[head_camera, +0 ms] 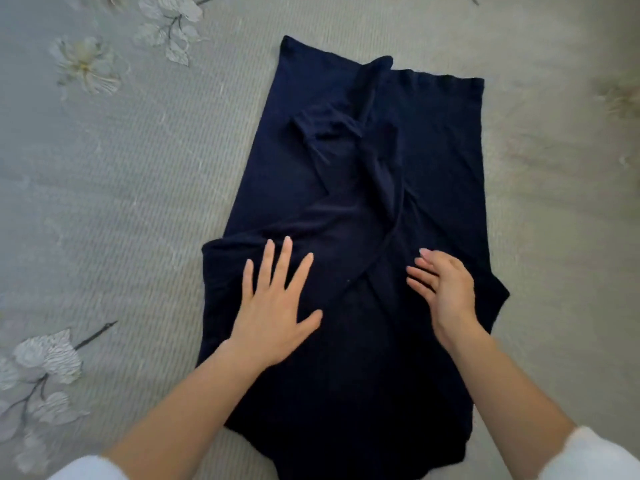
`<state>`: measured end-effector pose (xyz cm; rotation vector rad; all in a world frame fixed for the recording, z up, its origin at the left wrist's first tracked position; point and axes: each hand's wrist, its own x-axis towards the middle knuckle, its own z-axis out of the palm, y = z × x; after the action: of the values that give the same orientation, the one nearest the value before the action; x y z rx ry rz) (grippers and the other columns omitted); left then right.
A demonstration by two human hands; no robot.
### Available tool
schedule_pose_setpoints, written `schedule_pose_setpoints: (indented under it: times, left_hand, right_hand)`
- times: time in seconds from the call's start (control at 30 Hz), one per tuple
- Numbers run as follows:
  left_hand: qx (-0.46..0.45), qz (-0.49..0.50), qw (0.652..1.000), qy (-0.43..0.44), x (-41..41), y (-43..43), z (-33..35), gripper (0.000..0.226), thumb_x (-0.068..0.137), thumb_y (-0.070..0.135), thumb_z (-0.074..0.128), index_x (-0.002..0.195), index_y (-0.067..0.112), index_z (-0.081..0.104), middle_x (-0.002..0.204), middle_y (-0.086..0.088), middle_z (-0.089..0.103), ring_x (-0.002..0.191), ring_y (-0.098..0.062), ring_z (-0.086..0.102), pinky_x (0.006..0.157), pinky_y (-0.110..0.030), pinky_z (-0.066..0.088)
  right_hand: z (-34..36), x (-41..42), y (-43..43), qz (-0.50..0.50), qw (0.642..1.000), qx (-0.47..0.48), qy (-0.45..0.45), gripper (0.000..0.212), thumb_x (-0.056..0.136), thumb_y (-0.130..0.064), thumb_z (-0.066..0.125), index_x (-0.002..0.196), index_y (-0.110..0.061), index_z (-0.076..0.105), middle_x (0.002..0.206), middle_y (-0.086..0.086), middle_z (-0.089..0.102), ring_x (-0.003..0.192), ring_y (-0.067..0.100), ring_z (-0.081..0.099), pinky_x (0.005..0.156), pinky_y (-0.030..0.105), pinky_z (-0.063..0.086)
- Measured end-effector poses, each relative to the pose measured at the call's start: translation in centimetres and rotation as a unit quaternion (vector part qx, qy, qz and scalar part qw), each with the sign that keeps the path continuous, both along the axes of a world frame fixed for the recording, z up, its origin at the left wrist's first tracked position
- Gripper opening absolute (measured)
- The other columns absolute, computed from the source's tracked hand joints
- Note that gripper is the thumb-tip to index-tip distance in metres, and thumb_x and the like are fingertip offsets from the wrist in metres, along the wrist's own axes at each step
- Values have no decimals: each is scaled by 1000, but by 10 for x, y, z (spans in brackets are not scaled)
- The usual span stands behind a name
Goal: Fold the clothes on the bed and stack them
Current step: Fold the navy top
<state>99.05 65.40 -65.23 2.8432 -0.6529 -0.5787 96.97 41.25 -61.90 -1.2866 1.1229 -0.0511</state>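
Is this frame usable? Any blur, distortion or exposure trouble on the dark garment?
Head view: soft even light, no glare; the navy garment loses fold detail in its near, darkest part; the right hand looks slightly motion-blurred, the left hand sharper; the floral bedspread smears toward the frame's corners, wide-angle lens.

The left hand (273,306) lay flat, palm down, fingers straight and spread. The right hand (445,292) stood on edge, fingers extended leftward. Both forearms were bare.

The dark garment (363,209) runs off the bottom edge; the flower print (620,98) is blurred.
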Motion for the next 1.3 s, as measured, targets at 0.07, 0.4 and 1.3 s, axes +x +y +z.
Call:
schedule_pose_setpoints:
  times: [0.07, 0.4, 1.3]
  left_hand:
    - [19, -13, 1000, -13, -5, 20, -10, 80, 85, 69, 23, 151, 35, -9, 157, 0, -26, 143, -20, -28, 116, -48, -8]
    - [12, 16, 998, -56, -16, 23, -25, 63, 95, 51, 24, 152, 28, 16, 161, -4, 5, 148, -20, 2, 118, -42, 7]
    - [24, 1, 997, -68, -17, 21, -27, 69, 92, 54, 26, 153, 26, 8, 161, -4, 1, 148, -19, 0, 119, -40, 2]
  right_hand:
    - [1, 13, -6, 72, 997, -37, 12, 60, 80, -35, 74, 128, -8, 51, 113, 5, 63, 98, 17, 67, 83, 32, 55]
    - [1, 127, 3, -19, 993, 112, 12, 60, 75, -27, 78, 125, -5, 54, 117, 12, 66, 101, 30, 66, 88, 41, 55]
    - [-27, 43, -14, 533, 656, -533, 27, 64, 98, -37, 44, 153, -15, 18, 160, 13, 10, 148, 29, 6, 119, 44, 14]
